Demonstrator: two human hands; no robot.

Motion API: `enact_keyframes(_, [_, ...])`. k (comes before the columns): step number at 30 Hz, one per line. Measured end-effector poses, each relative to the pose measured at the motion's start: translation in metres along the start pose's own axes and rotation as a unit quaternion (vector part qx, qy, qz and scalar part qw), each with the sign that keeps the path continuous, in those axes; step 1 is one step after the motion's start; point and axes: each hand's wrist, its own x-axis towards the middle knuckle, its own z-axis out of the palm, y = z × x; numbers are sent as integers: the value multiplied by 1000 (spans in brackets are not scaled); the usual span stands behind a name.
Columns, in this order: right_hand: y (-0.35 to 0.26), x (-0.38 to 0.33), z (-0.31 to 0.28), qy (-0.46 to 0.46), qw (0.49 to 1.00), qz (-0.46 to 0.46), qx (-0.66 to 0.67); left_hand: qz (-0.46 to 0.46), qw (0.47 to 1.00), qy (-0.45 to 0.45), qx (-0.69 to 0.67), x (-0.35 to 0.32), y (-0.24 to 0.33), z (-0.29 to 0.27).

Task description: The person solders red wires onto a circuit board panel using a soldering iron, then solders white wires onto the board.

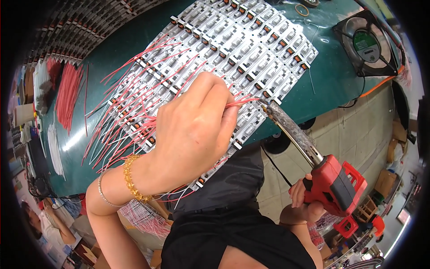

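Note:
My left hand (192, 116) is closed in a pinch on red wires (242, 102), over the panel of circuit boards (233, 40). The wire ends reach the right edge of the panel. There the tip of a red soldering gun (331, 184) meets them or comes very close; I cannot tell which. My right hand (302, 199) is wrapped round the gun's handle, with its metal barrel pointing up and left. Many red and white wires (121, 121) stick out from the boards left of my left hand. The palm side of that hand is hidden.
On the green table (107, 58) lie a bundle of red wires (69, 96) and white wires (54, 148) at the left. A square black fan (367, 45) stands at the far right. More board panels (67, 27) are at the far left. Another person (49, 224) sits at the lower left.

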Motion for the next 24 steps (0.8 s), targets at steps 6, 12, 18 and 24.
enact_keyframes(6, [0,1,3,34,999,5,29,97,992,81,2,8,-10,-16])
enact_keyframes(12, [0,-7,2,89,995,-10,47,-152,980,-66,-111,8,22,-25])
enact_keyframes(18, [6,-11,-2,62,998,0,21,-59,996,-66,-22,3,13,-4])
enact_keyframes(24, [6,-12,-5,69,995,25,60,-46,996,-72,-27,6,13,-4])
